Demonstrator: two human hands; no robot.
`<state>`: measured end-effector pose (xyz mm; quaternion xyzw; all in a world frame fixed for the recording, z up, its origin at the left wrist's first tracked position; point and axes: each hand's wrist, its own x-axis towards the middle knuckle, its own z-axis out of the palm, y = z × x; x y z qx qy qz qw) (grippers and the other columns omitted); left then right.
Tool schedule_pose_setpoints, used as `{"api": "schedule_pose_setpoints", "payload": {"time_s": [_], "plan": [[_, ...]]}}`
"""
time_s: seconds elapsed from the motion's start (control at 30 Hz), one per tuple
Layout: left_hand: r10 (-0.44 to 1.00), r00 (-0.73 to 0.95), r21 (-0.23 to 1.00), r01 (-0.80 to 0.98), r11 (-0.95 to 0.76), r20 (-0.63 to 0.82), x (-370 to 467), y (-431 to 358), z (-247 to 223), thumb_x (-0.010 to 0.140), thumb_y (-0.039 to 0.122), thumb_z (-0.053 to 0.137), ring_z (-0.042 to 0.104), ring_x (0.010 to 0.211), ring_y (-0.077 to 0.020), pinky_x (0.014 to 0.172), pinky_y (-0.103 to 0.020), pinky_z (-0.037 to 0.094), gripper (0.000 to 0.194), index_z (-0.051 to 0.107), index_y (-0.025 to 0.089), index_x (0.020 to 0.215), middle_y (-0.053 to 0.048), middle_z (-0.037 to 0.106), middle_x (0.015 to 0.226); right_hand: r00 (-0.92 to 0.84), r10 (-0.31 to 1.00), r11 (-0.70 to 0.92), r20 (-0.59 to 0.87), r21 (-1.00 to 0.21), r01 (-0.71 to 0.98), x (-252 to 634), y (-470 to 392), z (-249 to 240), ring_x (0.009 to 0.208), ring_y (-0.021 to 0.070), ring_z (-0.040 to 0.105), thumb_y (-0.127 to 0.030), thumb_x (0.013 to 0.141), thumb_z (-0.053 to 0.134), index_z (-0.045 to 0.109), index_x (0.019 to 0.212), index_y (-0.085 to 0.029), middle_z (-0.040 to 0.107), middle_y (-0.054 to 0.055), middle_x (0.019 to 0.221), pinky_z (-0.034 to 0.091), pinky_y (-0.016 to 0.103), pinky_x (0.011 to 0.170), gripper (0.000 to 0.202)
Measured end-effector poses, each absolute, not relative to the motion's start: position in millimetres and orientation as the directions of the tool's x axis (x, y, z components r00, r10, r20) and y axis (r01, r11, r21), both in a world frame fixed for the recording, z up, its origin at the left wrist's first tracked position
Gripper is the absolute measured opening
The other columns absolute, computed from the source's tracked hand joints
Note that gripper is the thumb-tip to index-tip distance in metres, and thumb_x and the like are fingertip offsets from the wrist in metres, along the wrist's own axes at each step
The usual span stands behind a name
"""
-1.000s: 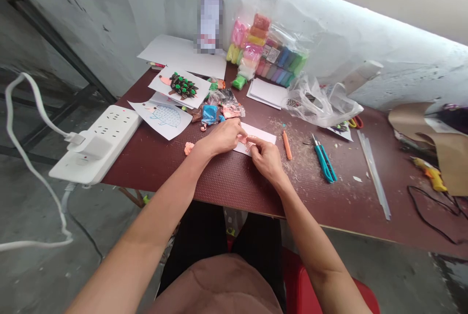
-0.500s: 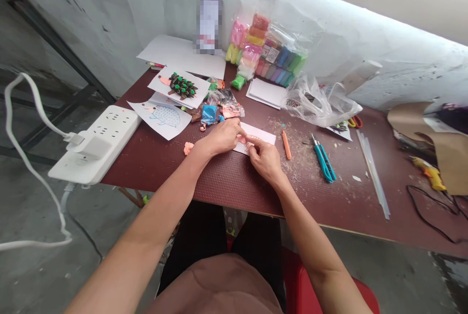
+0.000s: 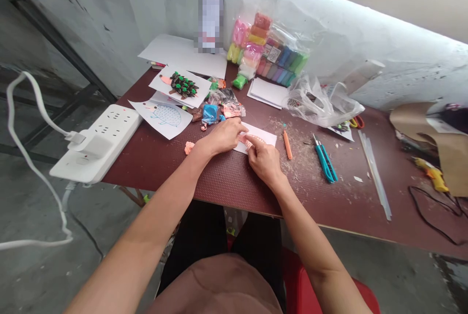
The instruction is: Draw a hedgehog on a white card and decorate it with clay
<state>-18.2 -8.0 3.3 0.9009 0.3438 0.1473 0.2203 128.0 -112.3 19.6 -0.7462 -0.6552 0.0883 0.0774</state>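
Observation:
A small white sheet (image 3: 269,138) bears pale orange-pink modelling clay (image 3: 260,137), partly under my fingers. My left hand (image 3: 227,136) lies over the sheet's left side. Its fingers are bent and close together, with the tips at the clay; anything between them is hidden. Coming in from the right, my right hand (image 3: 263,159) has its index finger reaching onto the clay near the left fingertips, while its other fingers curl in. A loose lump of orange clay (image 3: 189,147) sits left of my left wrist, and a smaller clay bit (image 3: 204,127) lies above it.
An orange clay tool (image 3: 287,145) and teal cutter (image 3: 324,159) lie right, among crumbs. Opened clay packets (image 3: 210,114) and hedgehog pictures (image 3: 161,116) are left, beside a power strip (image 3: 98,146). Bagged clay (image 3: 252,53) stands behind. A yellow glue gun (image 3: 432,175) lies far right.
My right index finger has shifted slightly up and left, towards the left fingertips. The clay strip that showed between my hands is now less raised. My left hand stays nearly still.

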Motion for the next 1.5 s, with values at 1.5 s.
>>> {"api": "schedule_pose_setpoints", "payload": {"time_s": [1.5], "plan": [[0.663,0.740,0.513,0.526,-0.678,0.118,-21,-7,4,0.091,0.008,0.054,0.065,0.098,-0.0225,0.083,-0.031,0.050,0.034,0.083,0.016,0.108,-0.011,0.068,0.105,0.093,0.995,-0.078,0.038,-0.296,0.952,139,-116,8,0.078,0.0236,0.073,-0.021,0.093,0.046,0.071,0.136,-0.019,0.081,0.012,0.093,0.052,0.032,0.075,0.049]]}}
